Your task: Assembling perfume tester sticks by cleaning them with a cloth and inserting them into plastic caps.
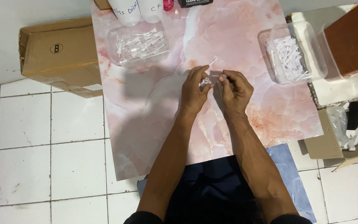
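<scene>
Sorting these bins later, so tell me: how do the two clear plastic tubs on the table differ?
The left tub holds clear, glassy little pieces; the right tub holds white sticks and white bits. The left tub sits fully on the pink table; the right tub overhangs its edge. Both are clear, open rectangular tubs.

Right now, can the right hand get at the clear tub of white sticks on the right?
Probably yes. The right hand is pinching a small clear piece with the left hand, but bare tabletop lies between it and the open tub.

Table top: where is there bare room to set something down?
Bare table lies between the left tub and right tub, and nearer the person beside both forearms. Crowded: the far edge with cups, and around the hands.
</scene>
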